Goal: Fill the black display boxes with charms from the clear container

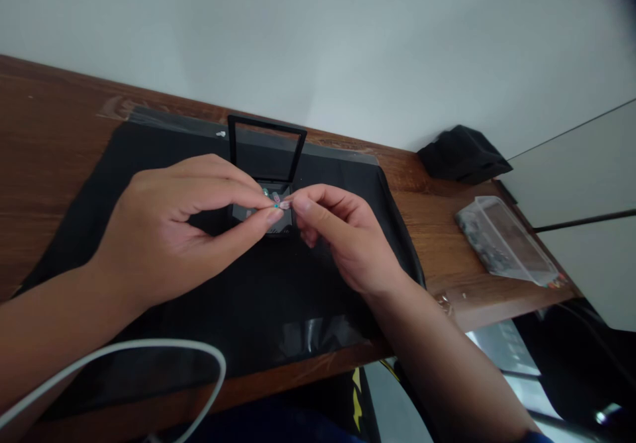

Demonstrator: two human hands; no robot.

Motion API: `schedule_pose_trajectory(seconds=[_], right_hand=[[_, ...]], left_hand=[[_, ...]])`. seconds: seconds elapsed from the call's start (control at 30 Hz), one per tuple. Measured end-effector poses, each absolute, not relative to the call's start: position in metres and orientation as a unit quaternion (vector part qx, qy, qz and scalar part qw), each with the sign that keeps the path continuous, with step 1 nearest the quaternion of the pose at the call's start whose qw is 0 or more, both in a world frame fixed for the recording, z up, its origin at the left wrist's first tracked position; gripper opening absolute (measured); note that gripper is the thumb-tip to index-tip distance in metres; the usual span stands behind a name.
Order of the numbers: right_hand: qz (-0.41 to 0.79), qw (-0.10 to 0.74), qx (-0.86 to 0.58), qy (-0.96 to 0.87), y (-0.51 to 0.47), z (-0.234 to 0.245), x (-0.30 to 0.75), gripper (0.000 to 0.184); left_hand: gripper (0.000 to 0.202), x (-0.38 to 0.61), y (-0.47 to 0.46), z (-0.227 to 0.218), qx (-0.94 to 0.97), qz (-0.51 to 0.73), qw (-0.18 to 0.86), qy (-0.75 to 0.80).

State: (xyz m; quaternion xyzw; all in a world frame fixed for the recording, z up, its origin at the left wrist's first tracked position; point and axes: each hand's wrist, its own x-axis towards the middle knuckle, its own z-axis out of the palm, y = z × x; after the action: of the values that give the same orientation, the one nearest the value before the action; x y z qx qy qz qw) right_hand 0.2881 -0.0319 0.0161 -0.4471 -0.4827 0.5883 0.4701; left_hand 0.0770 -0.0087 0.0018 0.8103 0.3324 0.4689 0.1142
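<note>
My left hand (193,218) pinches a small cluster of turquoise, pink and clear beads (278,203) between thumb and index finger. From the other side, my right hand (338,224) has its thumb and index finger closed at the end of the same cluster; whether a thread runs between the fingertips is too small to make out. Behind and below the fingertips stands a small black box (279,226), its framed lid (268,151) with a see-through window tilted up. Both hands partly cover the box, so its contents are mostly hidden.
A black mat (213,317) is taped onto the wooden table (44,125). To the right are a clear plastic container (511,238) with small packets and a black object (464,153) by the wall. A white cable (163,343) loops at the lower left.
</note>
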Motion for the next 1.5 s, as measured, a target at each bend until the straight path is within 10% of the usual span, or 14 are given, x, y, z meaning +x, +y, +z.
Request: schedule_pose_trajectory(seconds=[1.5], right_hand=[[0.573, 0.446, -0.412, -0.551, -0.025, 0.009, 0.288, 0.043]], left_hand=[[0.019, 0.075, -0.009, 0.005, 0.837, 0.426, 0.029, 0.342]])
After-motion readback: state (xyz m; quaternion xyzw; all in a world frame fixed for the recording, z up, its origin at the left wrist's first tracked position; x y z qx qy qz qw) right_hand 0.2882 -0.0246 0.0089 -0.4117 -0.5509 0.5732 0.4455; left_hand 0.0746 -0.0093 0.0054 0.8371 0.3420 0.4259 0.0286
